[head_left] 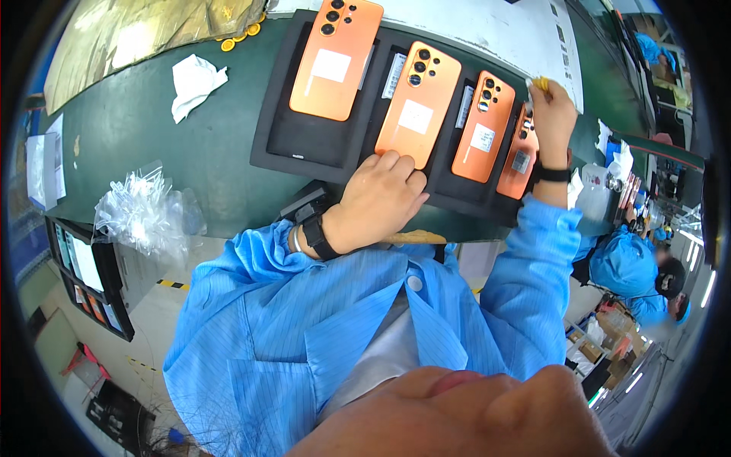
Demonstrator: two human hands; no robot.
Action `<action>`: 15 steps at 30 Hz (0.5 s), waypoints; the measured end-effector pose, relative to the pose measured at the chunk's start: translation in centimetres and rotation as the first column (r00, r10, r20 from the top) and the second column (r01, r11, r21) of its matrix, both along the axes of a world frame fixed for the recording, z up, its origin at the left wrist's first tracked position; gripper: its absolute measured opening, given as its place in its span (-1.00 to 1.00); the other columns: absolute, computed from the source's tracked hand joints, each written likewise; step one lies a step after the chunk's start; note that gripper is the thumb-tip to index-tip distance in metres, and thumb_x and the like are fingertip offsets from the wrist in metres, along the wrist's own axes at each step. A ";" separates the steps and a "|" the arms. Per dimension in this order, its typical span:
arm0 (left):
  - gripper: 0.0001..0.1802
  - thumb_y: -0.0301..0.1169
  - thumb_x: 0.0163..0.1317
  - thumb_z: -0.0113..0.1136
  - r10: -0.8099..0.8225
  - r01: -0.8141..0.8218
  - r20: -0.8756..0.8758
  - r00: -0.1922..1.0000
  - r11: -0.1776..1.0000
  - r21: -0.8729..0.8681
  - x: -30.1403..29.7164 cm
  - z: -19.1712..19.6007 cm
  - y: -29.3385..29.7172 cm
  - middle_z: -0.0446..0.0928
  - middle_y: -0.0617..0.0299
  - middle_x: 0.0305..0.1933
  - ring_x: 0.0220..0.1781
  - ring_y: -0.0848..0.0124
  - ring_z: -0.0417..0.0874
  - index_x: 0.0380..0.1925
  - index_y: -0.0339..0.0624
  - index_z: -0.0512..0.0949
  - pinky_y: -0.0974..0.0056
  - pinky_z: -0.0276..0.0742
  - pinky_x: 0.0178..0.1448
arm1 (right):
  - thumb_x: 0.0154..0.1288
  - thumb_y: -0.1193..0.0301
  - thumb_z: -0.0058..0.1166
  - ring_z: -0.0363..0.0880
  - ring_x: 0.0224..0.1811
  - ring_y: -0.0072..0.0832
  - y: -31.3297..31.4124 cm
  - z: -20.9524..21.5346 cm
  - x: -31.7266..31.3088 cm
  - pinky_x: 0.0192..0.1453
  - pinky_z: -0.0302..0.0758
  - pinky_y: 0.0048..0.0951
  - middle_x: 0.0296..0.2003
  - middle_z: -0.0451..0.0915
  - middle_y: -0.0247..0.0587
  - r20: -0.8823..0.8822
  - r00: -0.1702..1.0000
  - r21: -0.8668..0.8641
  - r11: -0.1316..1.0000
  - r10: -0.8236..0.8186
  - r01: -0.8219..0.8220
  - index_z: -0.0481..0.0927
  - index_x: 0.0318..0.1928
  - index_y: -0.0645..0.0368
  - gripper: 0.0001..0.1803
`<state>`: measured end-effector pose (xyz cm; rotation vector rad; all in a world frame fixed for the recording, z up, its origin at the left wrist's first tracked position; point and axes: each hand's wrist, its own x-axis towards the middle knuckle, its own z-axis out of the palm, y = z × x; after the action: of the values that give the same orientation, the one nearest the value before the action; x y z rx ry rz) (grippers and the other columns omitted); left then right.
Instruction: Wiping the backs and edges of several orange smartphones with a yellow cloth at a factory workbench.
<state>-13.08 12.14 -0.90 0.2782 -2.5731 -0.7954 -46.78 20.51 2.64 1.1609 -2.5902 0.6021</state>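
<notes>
Several orange phones lie back up in a row on a black foam tray (268, 152); each bears a white label and dark camera lenses. The largest-looking phone (320, 84) is at the left, with a second phone (403, 129) beside it. My left hand (381, 199) rests against the second phone's near end, fingers curled together; what is under them is hidden. At the far right, my right hand (554, 114) pinches a small yellow thing (540, 82), too small to name, above the upper end of the rightmost phone (519, 161). A third phone (484, 129) lies left of it.
A crumpled white tissue (196, 85) and a heap of clear plastic film (145, 213) lie on the green table (137, 99). Yellow discs (228, 44) sit beside a worn board (145, 38). Another person in blue (628, 263) sits at the right.
</notes>
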 end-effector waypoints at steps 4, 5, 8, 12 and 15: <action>-0.76 -0.27 0.06 0.40 -0.017 0.017 0.015 1.000 1.000 0.019 0.0 -0.2 0.2 0.47 0.21 -0.30 -0.17 0.23 0.51 -0.36 -0.13 0.59 0.19 0.45 -0.08 | 0.21 0.38 0.30 0.62 -0.44 -0.18 0.8 -0.2 4.9 -0.31 0.53 -0.30 -0.39 0.62 -0.09 0.183 0.972 -0.106 0.986 0.145 -0.127 0.72 -0.20 0.19 -0.81; -0.76 -0.27 0.06 0.40 -0.008 0.008 0.005 1.000 1.000 0.011 0.0 -0.2 0.2 0.46 0.21 -0.30 -0.17 0.23 0.51 -0.36 -0.13 0.59 0.19 0.45 -0.08 | 0.21 0.36 0.29 0.63 -0.42 -0.15 0.4 -0.5 5.4 -0.29 0.55 -0.27 -0.40 0.62 -0.08 0.078 0.980 -0.057 0.982 0.182 -0.178 0.73 -0.23 0.18 -0.82; -0.76 -0.28 0.06 0.40 -0.008 0.008 0.000 1.000 1.000 -0.003 -0.1 0.0 0.1 0.46 0.21 -0.31 -0.18 0.23 0.51 -0.35 -0.13 0.59 0.18 0.45 -0.09 | 0.22 0.32 0.27 0.66 -0.36 -0.09 -0.8 -0.7 3.0 -0.24 0.57 -0.23 -0.36 0.65 -0.05 0.046 0.998 0.058 0.997 0.050 -0.053 0.73 -0.23 0.18 -0.80; -0.75 -0.28 0.06 0.41 0.009 -0.008 0.018 1.000 1.000 -0.025 0.0 -0.1 0.1 0.46 0.21 -0.30 -0.18 0.23 0.51 -0.34 -0.13 0.59 0.18 0.44 -0.09 | 0.24 0.27 0.25 0.68 -0.31 -0.05 -0.9 -0.3 -0.5 -0.19 0.58 -0.19 -0.30 0.68 0.01 -0.074 0.995 0.076 0.994 -0.066 0.072 0.72 -0.22 0.22 -0.74; -0.75 -0.28 0.05 0.41 -0.007 0.007 0.006 1.000 1.000 0.015 -0.2 -0.3 0.1 0.46 0.21 -0.30 -0.18 0.23 0.50 -0.34 -0.13 0.59 0.18 0.44 -0.10 | 0.25 0.29 0.25 0.67 -0.36 -0.09 0.5 0.5 1.5 -0.25 0.56 -0.23 -0.33 0.68 -0.02 0.097 0.995 -0.065 0.997 -0.026 0.032 0.72 -0.22 0.23 -0.75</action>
<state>-13.27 12.26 -1.15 0.2770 -2.5754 -0.8180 -45.24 21.00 3.15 1.0974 -2.6397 0.7488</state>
